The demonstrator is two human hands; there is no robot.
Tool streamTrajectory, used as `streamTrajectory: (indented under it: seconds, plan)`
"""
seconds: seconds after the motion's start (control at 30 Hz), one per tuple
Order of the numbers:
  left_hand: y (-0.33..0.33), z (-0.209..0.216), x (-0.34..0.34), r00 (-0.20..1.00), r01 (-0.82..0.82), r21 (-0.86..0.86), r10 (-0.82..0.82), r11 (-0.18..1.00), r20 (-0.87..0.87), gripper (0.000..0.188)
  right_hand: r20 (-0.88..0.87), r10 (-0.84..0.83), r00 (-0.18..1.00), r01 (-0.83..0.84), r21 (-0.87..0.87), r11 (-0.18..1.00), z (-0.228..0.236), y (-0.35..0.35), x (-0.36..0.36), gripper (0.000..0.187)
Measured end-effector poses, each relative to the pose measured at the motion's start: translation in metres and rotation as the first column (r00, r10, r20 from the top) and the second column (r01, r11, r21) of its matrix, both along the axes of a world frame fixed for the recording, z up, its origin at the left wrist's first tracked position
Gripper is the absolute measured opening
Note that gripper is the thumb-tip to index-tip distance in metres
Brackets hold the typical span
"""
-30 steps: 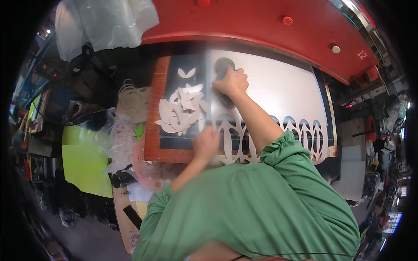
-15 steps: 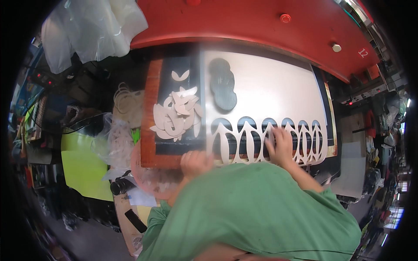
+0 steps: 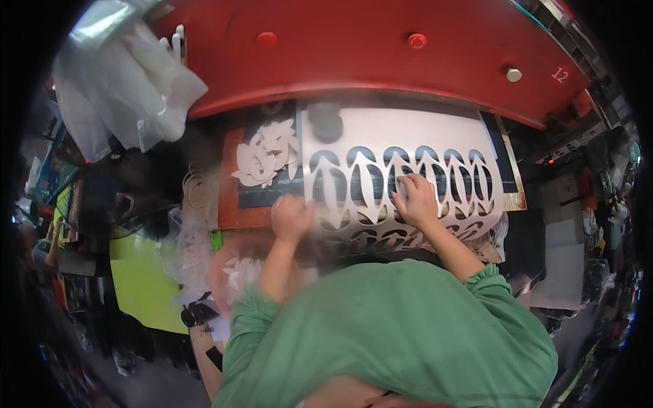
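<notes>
Across the top of the frame we see the big red machine hood [image 3: 381, 61], curving from upper left to upper right. Below it, in the lower half of the frame, our green sleeves [image 3: 394, 326] fill the view. Next in size is the pale cut-out sheet [image 3: 408, 136], lying flat in the machine bed at the centre of the frame, with rows of pointed, leaf-shaped openings along its lower part. At the upper left hangs a bundle of clear plastic bags [image 3: 122, 88]. A bright green panel [image 3: 139, 279] shows at the lower left.

To the left of the sheet, on a dark mat, lies a pile of pale cut pieces [image 3: 265, 153], just beside the sheet's left edge. A dark round piece [image 3: 326, 121] sits on the sheet's upper left part.

Our right hand [image 3: 415, 200] rests flat on the patterned part of the sheet, fingers spread and pressing down, clamped on nothing. Our left hand [image 3: 291, 216] is at the sheet's lower left edge, curled loosely; it is blurred, so we cannot tell whether it grips the sheet or only touches it.
</notes>
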State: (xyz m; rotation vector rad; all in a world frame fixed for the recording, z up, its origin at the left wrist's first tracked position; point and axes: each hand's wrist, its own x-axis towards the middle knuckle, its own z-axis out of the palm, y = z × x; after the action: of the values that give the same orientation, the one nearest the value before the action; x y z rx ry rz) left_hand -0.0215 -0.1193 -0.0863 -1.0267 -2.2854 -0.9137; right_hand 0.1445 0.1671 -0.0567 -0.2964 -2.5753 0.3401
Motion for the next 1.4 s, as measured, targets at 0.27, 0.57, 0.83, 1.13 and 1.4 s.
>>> streamTrajectory:
  seconds: [0.27, 0.57, 0.83, 1.13, 1.4]
  plan:
    - [0.06, -0.003, -0.076, 0.984, -0.169, -0.117, 0.175, 0.979, 0.04, 0.024, -0.313, -0.601, 0.735, 0.526, -0.297, 0.797, 0.11, 0.271, -0.081, 0.04]
    - [0.085, -0.003, -0.112, 0.971, -0.228, -0.16, 0.236, 0.96, 0.036, 0.02, -0.272, -0.47, 0.84, 0.406, -0.259, 0.876, 0.119, 0.378, -0.086, 0.043]
    - [0.083, -0.003, -0.109, 0.966, -0.23, -0.164, 0.245, 0.959, 0.077, 0.021, 0.072, -0.107, 0.992, 0.119, -0.188, 0.975, 0.012, 0.157, -0.083, 0.024]
    - [0.083, -0.002, -0.116, 0.97, -0.191, -0.15, 0.21, 0.97, 0.123, 0.024, -0.069, -0.147, 0.987, 0.156, 0.144, 0.977, 0.001, 0.119, -0.081, 0.019]
    - [0.067, 0.004, -0.095, 0.972, -0.15, -0.153, 0.174, 0.977, 0.159, 0.027, 0.22, -0.241, 0.945, 0.273, -0.128, 0.954, 0.022, 0.105, -0.058, 0.03]
